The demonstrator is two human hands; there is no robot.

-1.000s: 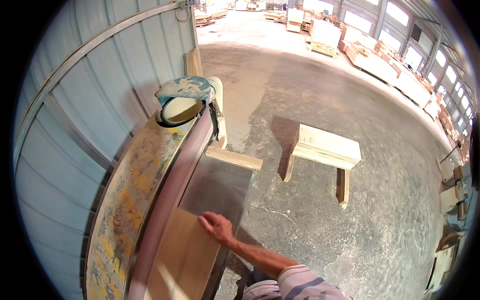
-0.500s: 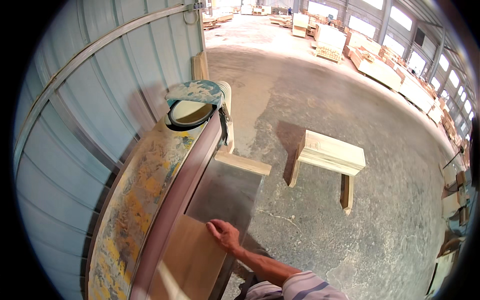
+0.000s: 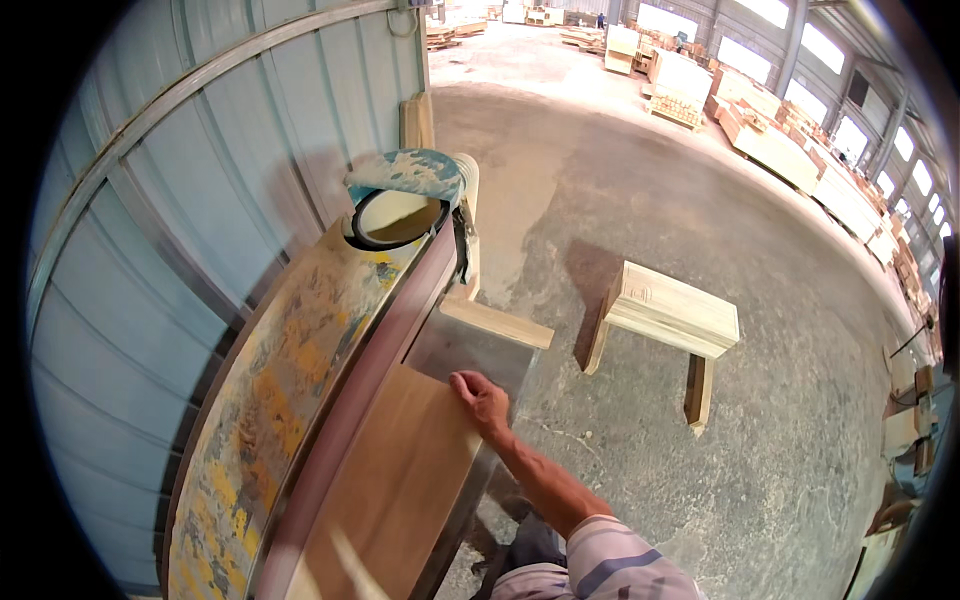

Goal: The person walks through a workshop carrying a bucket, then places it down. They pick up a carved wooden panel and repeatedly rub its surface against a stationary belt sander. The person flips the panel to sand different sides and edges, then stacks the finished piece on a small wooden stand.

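Note:
A flat brown wooden board lies on the dark metal table of the belt sander. Its long left edge runs along the reddish sanding belt. My right hand is closed on the board's far right corner, thumb and fingers curled at its edge. The striped sleeve and forearm reach in from the lower edge. My left hand is out of sight. A wooden strip crosses the far end of the sander table, beyond the board.
To the left is the sander's paint-stained housing, beside a blue corrugated wall. A stack of pale boards rests on wooden supports on the concrete floor at right. Wood piles line the far right side.
The board has slid forward along the belt, toward the crossing wooden strip. My right hand has moved forward with it, keeping its hold on the corner.

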